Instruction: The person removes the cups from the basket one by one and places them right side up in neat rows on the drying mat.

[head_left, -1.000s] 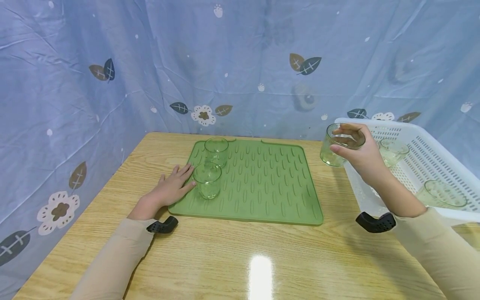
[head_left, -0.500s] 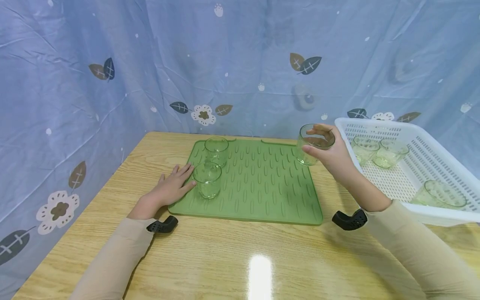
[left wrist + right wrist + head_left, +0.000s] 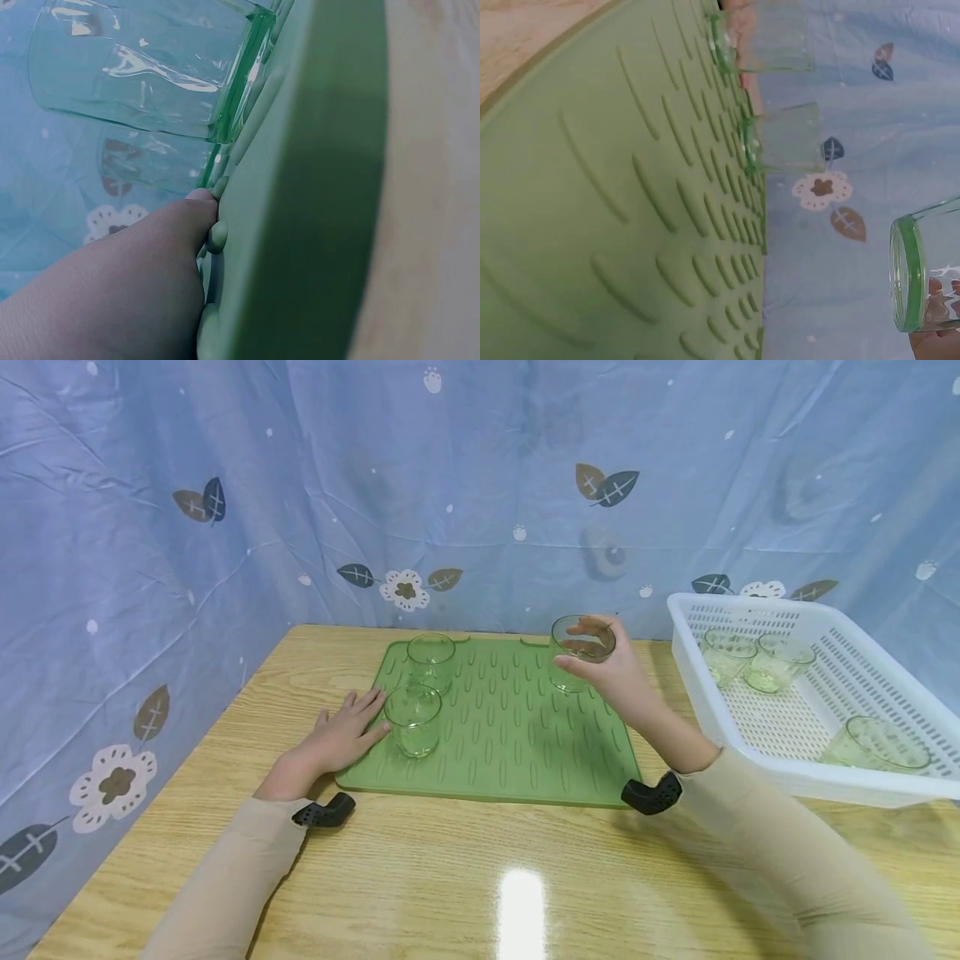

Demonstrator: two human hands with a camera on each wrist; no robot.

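My right hand (image 3: 609, 664) grips a clear greenish drinking glass (image 3: 567, 670) near its rim, thumb on the near side and fingers on the far side. In the right wrist view that glass (image 3: 909, 274) hangs upright above the ridged green drying mat (image 3: 517, 760). The left hand (image 3: 341, 739) lies flat with spread fingers on the mat's left edge. Beside its fingertips stand two upright glasses, a nearer glass (image 3: 417, 739) and a farther glass (image 3: 431, 652). From the left wrist, the thumb (image 3: 142, 262) rests on the mat close to these glasses.
A white perforated plastic basket (image 3: 723, 727) stands at the right on the wooden table (image 3: 420, 877). Inside are several more glasses: two together at the back left and a tilted glass (image 3: 885, 745) at the front right. A blue patterned curtain (image 3: 480, 468) hangs behind the table.
The right hand has carried its glass leftward, from beside the basket's left wall to over the right part of the mat. My left hand stays in place.
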